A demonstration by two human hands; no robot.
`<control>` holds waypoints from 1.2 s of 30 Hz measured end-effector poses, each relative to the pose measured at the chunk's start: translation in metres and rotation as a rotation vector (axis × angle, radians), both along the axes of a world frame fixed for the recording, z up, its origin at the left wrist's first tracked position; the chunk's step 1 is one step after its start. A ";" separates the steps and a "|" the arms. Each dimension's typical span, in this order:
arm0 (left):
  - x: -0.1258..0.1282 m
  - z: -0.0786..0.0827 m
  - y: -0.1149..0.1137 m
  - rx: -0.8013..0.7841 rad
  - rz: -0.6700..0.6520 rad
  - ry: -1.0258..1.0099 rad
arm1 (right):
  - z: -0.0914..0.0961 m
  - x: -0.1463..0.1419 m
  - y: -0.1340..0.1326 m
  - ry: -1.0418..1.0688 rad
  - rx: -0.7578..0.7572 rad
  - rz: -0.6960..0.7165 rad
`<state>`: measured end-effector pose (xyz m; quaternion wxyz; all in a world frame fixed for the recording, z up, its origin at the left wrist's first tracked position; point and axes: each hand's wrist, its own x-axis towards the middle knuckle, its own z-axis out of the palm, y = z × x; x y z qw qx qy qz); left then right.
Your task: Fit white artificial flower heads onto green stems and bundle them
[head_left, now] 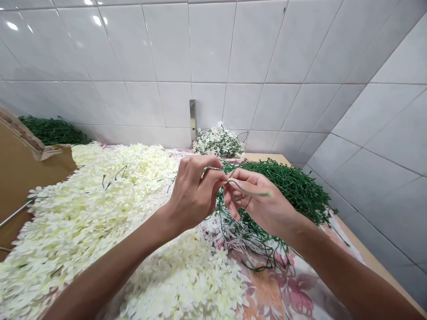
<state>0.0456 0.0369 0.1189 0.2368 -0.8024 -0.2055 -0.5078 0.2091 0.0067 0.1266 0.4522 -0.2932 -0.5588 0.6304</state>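
Note:
My left hand and my right hand meet fingertip to fingertip above the table. Both are closed in a pinch on a thin green artificial flower stem, whose loose end lies across my right palm. What sits right at the fingertips is too small to make out. Under and behind my right hand lies a heap of green stems. Below the hands are thin white pieces, partly covered by green stems. Loose cream-white fabric petals spread widely on the left and in front.
Against the tiled wall stands a bunch of assembled white flowers, beside a metal bracket. More green stems lie at the back left, behind a brown board. A floral cloth covers the table.

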 end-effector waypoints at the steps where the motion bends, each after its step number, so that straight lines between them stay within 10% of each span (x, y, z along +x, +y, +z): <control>1: 0.000 0.000 0.000 0.005 0.005 0.001 | -0.001 -0.001 -0.001 -0.068 0.066 -0.042; 7: 0.002 -0.003 0.001 -0.057 0.061 -0.028 | -0.012 -0.005 -0.002 -0.479 0.725 -0.692; 12: 0.003 -0.004 0.000 -0.225 0.023 -0.027 | -0.016 -0.001 0.007 -0.727 1.150 -0.694; 26: 0.012 -0.011 -0.002 -0.160 0.061 -0.032 | -0.022 -0.013 0.004 -0.200 0.329 -0.207; 36: 0.004 0.000 -0.002 -0.449 -0.072 -0.093 | -0.024 -0.011 0.013 -0.094 0.412 -0.398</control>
